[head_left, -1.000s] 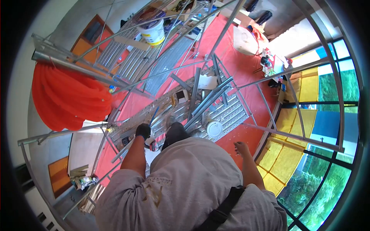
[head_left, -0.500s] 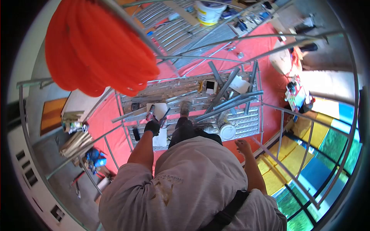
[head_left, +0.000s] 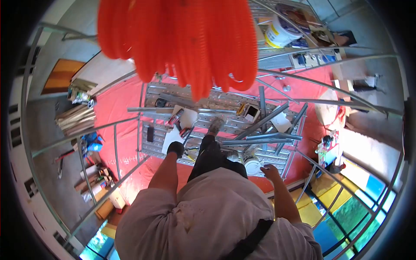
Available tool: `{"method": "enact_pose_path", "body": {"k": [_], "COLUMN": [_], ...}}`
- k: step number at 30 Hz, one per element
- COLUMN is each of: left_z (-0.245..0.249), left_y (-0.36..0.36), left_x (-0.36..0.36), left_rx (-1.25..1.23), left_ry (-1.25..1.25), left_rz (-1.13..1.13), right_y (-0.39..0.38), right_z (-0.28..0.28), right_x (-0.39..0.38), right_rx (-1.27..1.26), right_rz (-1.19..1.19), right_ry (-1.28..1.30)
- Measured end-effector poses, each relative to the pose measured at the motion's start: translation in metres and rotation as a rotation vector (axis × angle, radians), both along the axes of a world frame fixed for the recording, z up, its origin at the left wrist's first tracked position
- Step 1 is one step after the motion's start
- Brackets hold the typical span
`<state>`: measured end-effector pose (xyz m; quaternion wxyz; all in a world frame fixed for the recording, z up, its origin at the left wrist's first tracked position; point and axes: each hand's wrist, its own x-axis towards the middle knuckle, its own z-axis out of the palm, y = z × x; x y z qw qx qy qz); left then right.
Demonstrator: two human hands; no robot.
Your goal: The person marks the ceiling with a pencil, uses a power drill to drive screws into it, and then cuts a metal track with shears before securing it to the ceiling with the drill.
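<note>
My left hand (head_left: 176, 149), in a dark glove, hangs low on the left above the perforated metal scaffold deck (head_left: 208, 100). Its fingers merge into one dark shape, so I cannot tell whether they are closed. A white sheet (head_left: 170, 139) and a tool with yellow handles (head_left: 190, 152) appear beside that glove. On the other side, my bare right hand (head_left: 270, 172) hangs with loosely bent fingers apart and nothing in them. Nearest to it is a white bucket (head_left: 252, 166) on the deck. A large coil of red corrugated conduit (head_left: 182, 43) fills the top of the view.
Grey metal profiles (head_left: 264, 141) lie crossed on the deck's right half. A dark phone-like slab (head_left: 150, 134) and a power tool (head_left: 175, 117) lie on the left. Scaffold rails (head_left: 116, 151) surround me. Below spreads red sheeting (head_left: 108, 108); wooden strips (head_left: 78, 120) lie beyond.
My view has turned, so the conduit coil now hangs nearer the top centre and the deck appears lower. Both hands still hang at my sides; the right one sits slightly lower in view.
</note>
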<state>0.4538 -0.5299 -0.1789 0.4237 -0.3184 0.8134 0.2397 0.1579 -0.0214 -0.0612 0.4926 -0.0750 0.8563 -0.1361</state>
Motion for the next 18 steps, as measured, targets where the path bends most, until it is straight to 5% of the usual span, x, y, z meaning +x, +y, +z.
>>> {"method": "enact_pose_path", "body": {"k": [5,11,18], "left_z": [0.040,-0.052,-0.188], "left_y": [-0.001,-0.013,0.001], "left_x": [-0.099,-0.213,-0.299], "left_rx": [-0.076,-0.130,-0.205], "left_ry": [0.067,0.201,0.168], "left_rz": [0.101,-0.103,-0.302], "right_y": [-0.019,-0.026,-0.035], "right_z": [-0.031,-0.071,-0.119], "right_x": [0.053,0.129,0.170], "right_rx": [-0.032,0.026,0.115], "right_rz": [0.110,-0.052,-0.330], "right_ry": [-0.014,-0.099,0.111]}}
